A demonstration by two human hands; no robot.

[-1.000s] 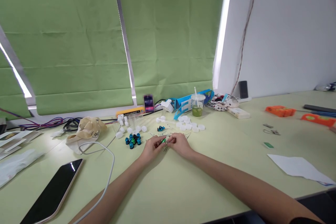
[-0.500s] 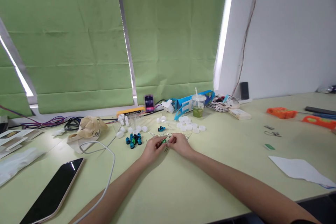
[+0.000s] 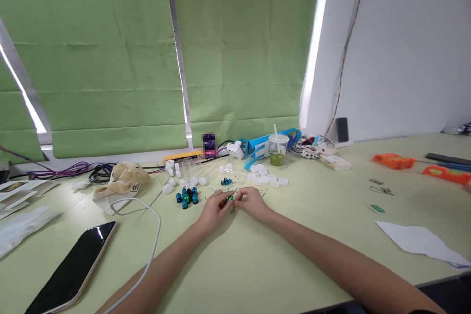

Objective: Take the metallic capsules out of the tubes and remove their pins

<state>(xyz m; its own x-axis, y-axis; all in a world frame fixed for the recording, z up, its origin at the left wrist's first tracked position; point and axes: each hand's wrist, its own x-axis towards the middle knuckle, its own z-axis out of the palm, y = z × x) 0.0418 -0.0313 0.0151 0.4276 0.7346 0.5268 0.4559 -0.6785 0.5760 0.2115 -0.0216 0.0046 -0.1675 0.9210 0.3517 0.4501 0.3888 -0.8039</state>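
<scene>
My left hand [image 3: 215, 208] is closed, thumb and fingers pinching a small shiny green piece [image 3: 230, 198]. Thin metal-looking pins stick out below it. From the other side my right hand [image 3: 252, 202] pinches at the same spot; its fingertips meet the piece or its thin pins, too small to tell which. A cluster of small blue and green pieces with black bases [image 3: 187, 197] lies left of my left hand. Behind the hands rests another blue piece with a thin pin [image 3: 226, 181]. Several thin pins lie around my fingertips, partly hidden.
White round caps [image 3: 262, 170] lie behind my hands, near a lidded cup of green drink [image 3: 278, 152]. A black-screened phone [image 3: 73, 270] is at the left front, with a white cable [image 3: 159, 228] crossing over my left forearm. Orange tools [image 3: 393, 161] and white paper [image 3: 419, 243] sit right.
Both hands stay at the same spot, still pinching around the green piece, with barely any finger movement. The view has shifted very slightly.
</scene>
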